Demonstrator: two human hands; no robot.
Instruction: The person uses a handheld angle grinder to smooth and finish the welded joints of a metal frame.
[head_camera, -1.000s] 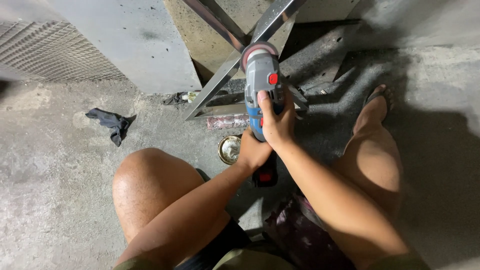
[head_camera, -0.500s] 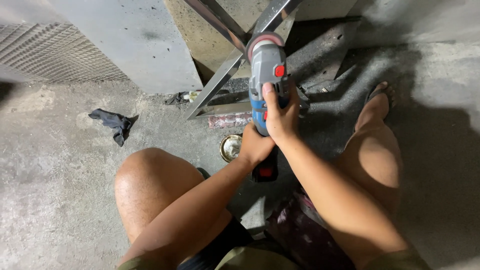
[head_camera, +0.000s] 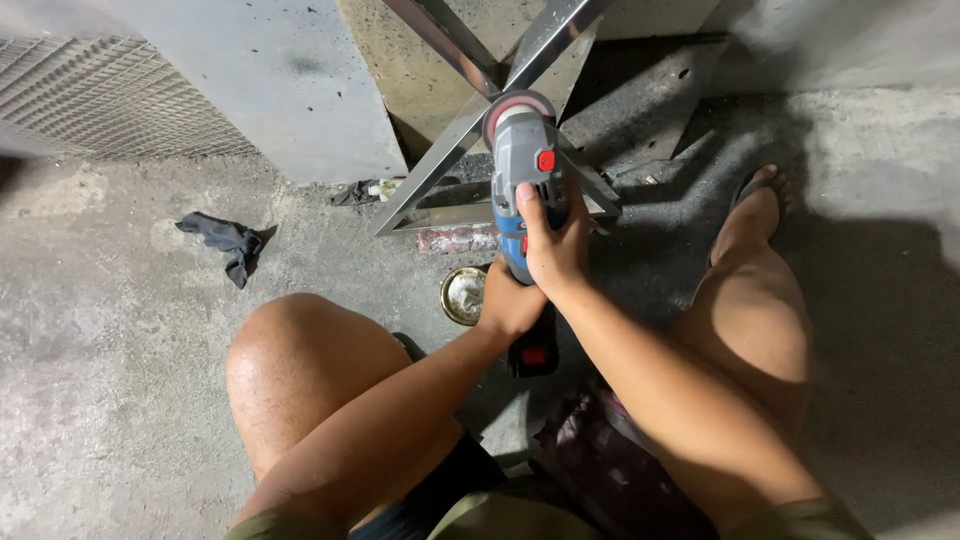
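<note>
Grey-blue cordless angle grinder (head_camera: 525, 175) between bare knees, before crossed steel frame (head_camera: 470, 120); small round tin (head_camera: 464, 295) left of it; dark crumpled rag (head_camera: 228, 242) far left on floor.

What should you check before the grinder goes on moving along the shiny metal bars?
1. Both hands on grinder: right hand and left hand grip it: ok.
2. Disc meets metal frame: looks so, contact point hidden: cannot tell.
3. Gloves: hands bare: not ok.
4. Legs covered: knee bare: not ok.
5. Floor nearby: small tin and rag lie close: not ok.
</note>
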